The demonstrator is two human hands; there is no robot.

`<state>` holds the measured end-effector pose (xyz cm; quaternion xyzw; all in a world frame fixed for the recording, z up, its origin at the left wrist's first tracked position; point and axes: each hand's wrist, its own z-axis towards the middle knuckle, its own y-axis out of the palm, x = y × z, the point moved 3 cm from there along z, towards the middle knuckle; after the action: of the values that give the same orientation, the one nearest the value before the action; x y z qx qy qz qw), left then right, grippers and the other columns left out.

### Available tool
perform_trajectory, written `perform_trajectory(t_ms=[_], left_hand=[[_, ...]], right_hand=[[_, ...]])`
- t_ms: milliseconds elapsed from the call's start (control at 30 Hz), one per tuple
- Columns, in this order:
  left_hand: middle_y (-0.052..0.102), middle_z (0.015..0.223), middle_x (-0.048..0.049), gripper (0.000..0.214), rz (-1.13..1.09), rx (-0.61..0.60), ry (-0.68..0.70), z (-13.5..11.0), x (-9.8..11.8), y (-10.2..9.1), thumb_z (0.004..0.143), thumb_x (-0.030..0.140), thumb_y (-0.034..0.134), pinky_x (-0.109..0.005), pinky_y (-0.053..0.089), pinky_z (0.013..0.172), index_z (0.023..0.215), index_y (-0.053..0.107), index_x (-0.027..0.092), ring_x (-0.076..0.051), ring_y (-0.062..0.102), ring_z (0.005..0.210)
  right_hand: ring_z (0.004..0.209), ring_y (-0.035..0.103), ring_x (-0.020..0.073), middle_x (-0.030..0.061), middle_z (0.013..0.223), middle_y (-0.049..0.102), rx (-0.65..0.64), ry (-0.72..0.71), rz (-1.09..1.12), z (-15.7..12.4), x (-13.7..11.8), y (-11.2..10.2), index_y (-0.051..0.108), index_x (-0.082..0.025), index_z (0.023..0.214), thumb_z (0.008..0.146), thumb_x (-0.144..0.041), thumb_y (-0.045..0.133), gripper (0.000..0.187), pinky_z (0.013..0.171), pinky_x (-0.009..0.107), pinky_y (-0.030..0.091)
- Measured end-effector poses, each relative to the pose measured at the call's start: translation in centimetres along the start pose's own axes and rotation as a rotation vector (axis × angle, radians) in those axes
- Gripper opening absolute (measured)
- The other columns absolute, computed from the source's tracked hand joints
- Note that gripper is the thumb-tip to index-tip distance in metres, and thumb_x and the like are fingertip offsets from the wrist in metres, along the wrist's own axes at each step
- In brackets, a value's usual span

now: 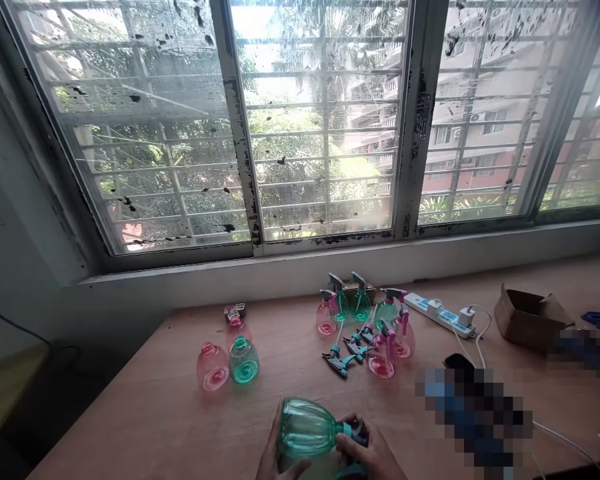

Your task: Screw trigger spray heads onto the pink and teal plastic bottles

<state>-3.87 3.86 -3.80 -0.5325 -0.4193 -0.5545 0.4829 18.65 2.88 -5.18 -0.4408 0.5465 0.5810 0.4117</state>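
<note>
At the bottom middle of the view I hold a green see-through spray bottle lying on its side. My left hand is wrapped round its body from below. My right hand is closed on the grey spray head at the bottle's neck. Ahead on the wooden table stand three open bottles without heads, two pink and one green. Further right is a cluster of pink and green bottles with spray heads and loose spray heads lying beside them.
A white power strip with a plugged charger and cable lies at the back right. An open cardboard box sits further right. Blurred-out patches cover things at the right. A barred window runs behind the table.
</note>
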Motion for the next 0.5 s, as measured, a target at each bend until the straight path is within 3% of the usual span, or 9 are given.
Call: perform_trajectory(t_ms=[100, 267, 367, 500], left_hand=[[0.043, 0.155, -0.0177, 0.105, 0.029, 0.018, 0.014, 0.0, 0.5, 0.0, 0.064, 0.047, 0.085, -0.05, 0.023, 0.122, 0.151, 0.036, 0.016, -0.037, 0.036, 0.145], [0.06, 0.14, -0.0183, 0.091, 0.041, 0.007, -0.037, 0.0, 1.8, 0.3, 0.065, 0.058, 0.081, -0.046, 0.033, 0.118, 0.139, 0.052, 0.013, -0.038, 0.049, 0.136], [0.061, 0.138, -0.0207, 0.096, -0.011, 0.011, -0.051, -0.1, 2.3, 0.8, 0.062, 0.058, 0.083, -0.046, 0.037, 0.116, 0.139, 0.051, 0.01, -0.039, 0.052, 0.133], [0.063, 0.136, -0.0157, 0.11, -0.135, 0.08, -0.078, -0.4, 2.5, 1.6, 0.051, 0.056, 0.089, -0.049, 0.035, 0.117, 0.144, 0.045, 0.017, -0.041, 0.05, 0.134]], right_hand=[[0.051, 0.061, 0.0148, -0.0015, 0.064, 0.066, -0.019, -0.012, -0.004, 0.0, -0.1, 0.2, 0.058, -0.018, 0.086, 0.067, -0.059, 0.081, 0.051, 0.052, 0.026, 0.045], [0.051, 0.06, 0.0147, -0.0022, 0.063, 0.065, -0.039, -0.004, 0.003, 0.2, 0.2, 0.2, 0.058, -0.019, 0.085, 0.066, -0.06, 0.081, 0.051, 0.052, 0.025, 0.045], [0.052, 0.06, 0.0149, -0.0014, 0.065, 0.065, -0.007, 0.011, -0.012, 0.3, 0.1, 0.1, 0.058, -0.018, 0.084, 0.065, -0.063, 0.08, 0.053, 0.053, 0.026, 0.045], [0.057, 0.06, 0.0158, -0.0005, 0.068, 0.065, 0.003, -0.019, -0.003, 0.1, -0.8, 0.2, 0.061, -0.018, 0.081, 0.068, -0.06, 0.079, 0.047, 0.055, 0.027, 0.047]])
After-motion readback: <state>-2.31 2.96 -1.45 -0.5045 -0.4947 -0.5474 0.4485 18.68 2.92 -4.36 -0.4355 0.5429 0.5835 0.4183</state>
